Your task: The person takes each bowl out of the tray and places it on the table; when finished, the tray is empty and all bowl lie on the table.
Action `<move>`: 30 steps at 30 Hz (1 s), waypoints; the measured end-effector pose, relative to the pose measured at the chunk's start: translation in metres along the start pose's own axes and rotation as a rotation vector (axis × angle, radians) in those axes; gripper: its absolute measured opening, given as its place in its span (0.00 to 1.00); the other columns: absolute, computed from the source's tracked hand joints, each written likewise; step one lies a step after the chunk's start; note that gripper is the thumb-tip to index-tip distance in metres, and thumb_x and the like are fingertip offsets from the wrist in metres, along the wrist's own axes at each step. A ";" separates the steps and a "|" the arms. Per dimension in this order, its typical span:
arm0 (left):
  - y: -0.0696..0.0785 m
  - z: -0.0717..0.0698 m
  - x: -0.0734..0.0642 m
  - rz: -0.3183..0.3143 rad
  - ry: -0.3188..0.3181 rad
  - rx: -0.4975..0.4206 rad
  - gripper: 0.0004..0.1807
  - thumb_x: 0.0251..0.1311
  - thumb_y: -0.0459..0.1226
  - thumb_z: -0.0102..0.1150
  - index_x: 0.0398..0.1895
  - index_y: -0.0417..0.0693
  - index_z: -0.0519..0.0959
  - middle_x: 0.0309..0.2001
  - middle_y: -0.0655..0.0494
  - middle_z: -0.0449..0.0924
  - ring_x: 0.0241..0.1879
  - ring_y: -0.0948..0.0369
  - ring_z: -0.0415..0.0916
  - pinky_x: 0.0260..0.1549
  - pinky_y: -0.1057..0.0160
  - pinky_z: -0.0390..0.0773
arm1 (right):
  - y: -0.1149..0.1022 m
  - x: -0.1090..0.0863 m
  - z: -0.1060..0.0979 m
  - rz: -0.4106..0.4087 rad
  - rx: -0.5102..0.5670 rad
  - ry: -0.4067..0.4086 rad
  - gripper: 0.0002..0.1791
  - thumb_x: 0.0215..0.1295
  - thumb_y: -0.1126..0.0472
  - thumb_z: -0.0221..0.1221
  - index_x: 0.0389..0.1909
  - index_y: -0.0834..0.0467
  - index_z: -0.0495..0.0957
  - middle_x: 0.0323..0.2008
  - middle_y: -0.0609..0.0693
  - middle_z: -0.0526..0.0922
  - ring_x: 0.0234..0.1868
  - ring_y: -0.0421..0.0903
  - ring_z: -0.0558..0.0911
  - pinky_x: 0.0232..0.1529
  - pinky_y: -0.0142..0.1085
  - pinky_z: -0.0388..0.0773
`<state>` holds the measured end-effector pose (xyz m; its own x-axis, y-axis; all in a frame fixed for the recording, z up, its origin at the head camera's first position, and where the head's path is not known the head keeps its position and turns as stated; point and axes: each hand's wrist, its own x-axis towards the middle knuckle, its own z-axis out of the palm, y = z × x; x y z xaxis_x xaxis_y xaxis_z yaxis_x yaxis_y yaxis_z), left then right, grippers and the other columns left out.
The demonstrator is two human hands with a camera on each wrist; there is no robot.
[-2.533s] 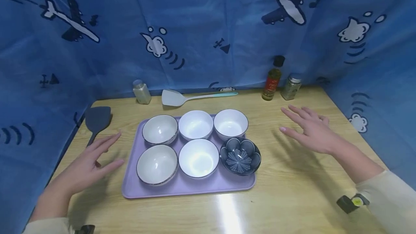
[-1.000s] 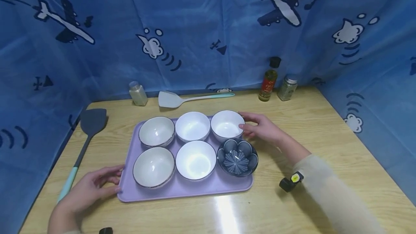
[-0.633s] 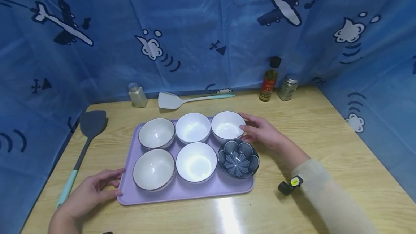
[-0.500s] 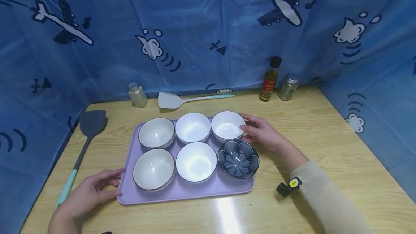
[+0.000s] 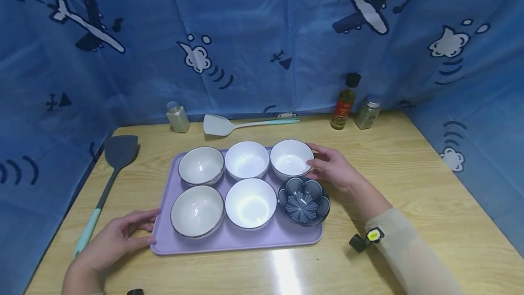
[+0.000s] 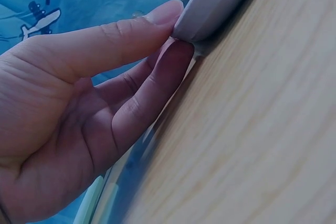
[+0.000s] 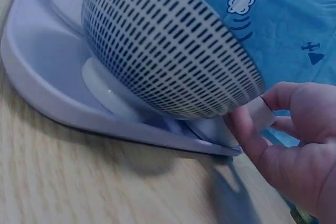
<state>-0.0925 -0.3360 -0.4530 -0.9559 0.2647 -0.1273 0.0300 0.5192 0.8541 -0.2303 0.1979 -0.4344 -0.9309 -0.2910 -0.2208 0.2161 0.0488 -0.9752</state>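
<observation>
A lilac tray (image 5: 262, 243) lies on the table with several bowls in two rows. My left hand (image 5: 118, 240) pinches the tray's left edge near the front corner; in the left wrist view its thumb (image 6: 163, 14) lies on the rim, with a finger against the underside. My right hand (image 5: 333, 167) holds the white bowl (image 5: 288, 156) at the back right, thumb at the rim and fingers round the outer side. Just in front stands a dark flower-shaped bowl (image 5: 302, 201), whose dashed outer wall (image 7: 163, 45) partly hides the white bowl in the right wrist view.
Along the back stand a spice jar (image 5: 178, 118), an oil bottle (image 5: 343, 104) and a second jar (image 5: 367, 114). A white spatula (image 5: 219, 125) lies behind the tray. A dark turner (image 5: 118, 151) with a mint handle lies left, close to my left hand. Blue curtain encloses the table.
Both hands came in from the sides, the left onto the tray's edge and the right onto the white bowl. Over the last half second they hold still; only the head view shifts slightly.
</observation>
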 end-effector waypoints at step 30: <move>0.001 -0.001 0.000 -0.051 -0.024 -0.077 0.35 0.59 0.39 0.70 0.69 0.41 0.70 0.57 0.44 0.80 0.49 0.68 0.80 0.49 0.76 0.75 | -0.022 0.003 -0.066 -0.030 0.096 0.104 0.38 0.73 0.71 0.51 0.79 0.59 0.46 0.56 0.63 0.72 0.34 0.43 0.88 0.41 0.34 0.85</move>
<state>-0.0923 -0.3360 -0.4517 -0.9484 0.2589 -0.1832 -0.0424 0.4689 0.8822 -0.2575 0.2590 -0.4144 -0.9618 -0.1898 -0.1974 0.2106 -0.0519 -0.9762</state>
